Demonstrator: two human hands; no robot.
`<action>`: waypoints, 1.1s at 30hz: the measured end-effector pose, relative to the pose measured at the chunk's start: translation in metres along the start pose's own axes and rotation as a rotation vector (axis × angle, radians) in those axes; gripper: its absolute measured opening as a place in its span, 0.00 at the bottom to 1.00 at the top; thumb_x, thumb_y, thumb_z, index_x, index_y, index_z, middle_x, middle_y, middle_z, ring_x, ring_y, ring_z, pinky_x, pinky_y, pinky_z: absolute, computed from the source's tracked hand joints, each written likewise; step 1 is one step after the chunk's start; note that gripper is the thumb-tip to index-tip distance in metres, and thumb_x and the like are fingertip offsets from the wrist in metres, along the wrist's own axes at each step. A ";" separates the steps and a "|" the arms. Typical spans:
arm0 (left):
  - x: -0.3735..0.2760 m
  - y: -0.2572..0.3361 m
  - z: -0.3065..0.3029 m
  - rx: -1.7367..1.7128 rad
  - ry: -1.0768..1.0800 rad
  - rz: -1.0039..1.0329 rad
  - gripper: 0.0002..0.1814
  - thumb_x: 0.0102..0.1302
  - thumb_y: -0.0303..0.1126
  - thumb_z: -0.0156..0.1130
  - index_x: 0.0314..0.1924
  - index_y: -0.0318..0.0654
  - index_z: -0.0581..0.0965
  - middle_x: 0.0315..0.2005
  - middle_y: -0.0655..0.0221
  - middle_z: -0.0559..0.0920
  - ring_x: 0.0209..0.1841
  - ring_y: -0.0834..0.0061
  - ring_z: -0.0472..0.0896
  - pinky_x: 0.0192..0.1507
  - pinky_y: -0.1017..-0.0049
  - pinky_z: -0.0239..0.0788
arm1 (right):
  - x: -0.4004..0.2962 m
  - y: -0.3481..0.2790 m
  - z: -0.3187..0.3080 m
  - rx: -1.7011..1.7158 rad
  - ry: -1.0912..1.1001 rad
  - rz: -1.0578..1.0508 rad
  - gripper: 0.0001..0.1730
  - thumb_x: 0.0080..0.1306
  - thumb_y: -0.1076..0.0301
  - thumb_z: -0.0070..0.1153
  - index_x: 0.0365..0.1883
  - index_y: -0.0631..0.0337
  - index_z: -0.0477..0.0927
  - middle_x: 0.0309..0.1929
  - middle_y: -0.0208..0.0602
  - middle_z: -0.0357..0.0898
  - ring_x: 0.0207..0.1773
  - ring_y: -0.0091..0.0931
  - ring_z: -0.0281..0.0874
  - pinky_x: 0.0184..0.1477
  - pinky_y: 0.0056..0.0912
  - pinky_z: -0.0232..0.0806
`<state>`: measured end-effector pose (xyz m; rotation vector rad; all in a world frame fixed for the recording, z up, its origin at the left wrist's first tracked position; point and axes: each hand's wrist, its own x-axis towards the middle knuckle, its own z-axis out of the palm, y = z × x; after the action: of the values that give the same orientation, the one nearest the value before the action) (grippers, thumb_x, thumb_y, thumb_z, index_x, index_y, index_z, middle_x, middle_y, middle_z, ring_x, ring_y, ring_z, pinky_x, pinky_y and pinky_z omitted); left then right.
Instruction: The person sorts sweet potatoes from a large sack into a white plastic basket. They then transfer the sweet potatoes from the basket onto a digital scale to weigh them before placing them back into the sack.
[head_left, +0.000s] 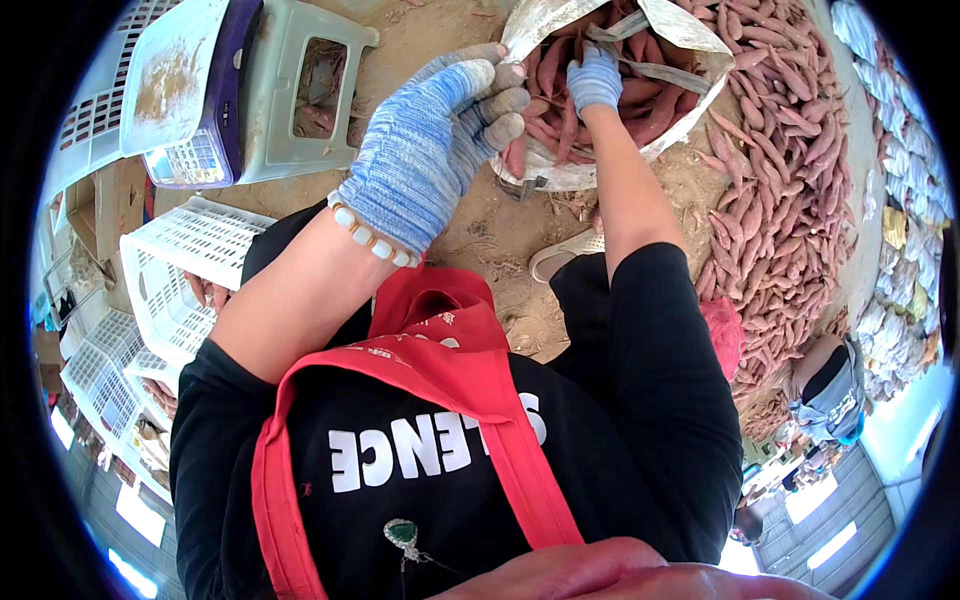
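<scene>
A white woven sack full of reddish sweet potatoes stands before me, its mouth spread wide. My left hand, in a blue knit glove with grey finger parts, pinches the sack's left rim between its fingertips. Inside the mouth, my right hand reaches down among the sweet potatoes in a similar glove. Its fingertips are partly hidden, so whether it grips one is unclear. Pale straps of the sack lie across the contents beside that hand.
A long heap of sweet potatoes covers the floor on the right, with a red mesh bag at its near end. On the left are a plastic stool, a purple-sided scale and white plastic crates. Another person is beyond the heap.
</scene>
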<state>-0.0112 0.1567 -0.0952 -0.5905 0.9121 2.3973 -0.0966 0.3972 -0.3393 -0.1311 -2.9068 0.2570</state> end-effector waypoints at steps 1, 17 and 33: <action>0.000 0.000 0.000 0.001 -0.010 -0.005 0.16 0.61 0.30 0.51 0.49 0.35 0.70 0.41 0.64 0.77 0.40 0.72 0.77 0.40 0.77 0.72 | 0.002 -0.004 0.006 -0.097 0.046 -0.043 0.27 0.52 0.57 0.50 0.50 0.59 0.71 0.51 0.50 0.67 0.52 0.41 0.66 0.54 0.41 0.59; 0.001 0.005 -0.007 -0.007 -0.105 -0.044 0.17 0.62 0.30 0.50 0.50 0.34 0.68 0.42 0.63 0.76 0.41 0.72 0.76 0.40 0.77 0.71 | 0.018 -0.028 -0.009 -0.199 -0.897 -0.023 0.28 0.52 0.63 0.52 0.52 0.62 0.69 0.54 0.49 0.67 0.56 0.38 0.66 0.55 0.36 0.62; 0.016 0.006 -0.001 0.036 -0.123 -0.054 0.18 0.62 0.32 0.51 0.50 0.32 0.68 0.42 0.63 0.76 0.41 0.73 0.76 0.41 0.76 0.71 | 0.011 -0.008 0.023 -0.027 -0.847 0.004 0.29 0.52 0.53 0.52 0.49 0.62 0.69 0.53 0.49 0.68 0.55 0.41 0.65 0.53 0.38 0.62</action>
<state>-0.0270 0.1565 -0.1018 -0.4434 0.8738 2.3351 -0.1125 0.3871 -0.3575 -0.0322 -3.7506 0.3379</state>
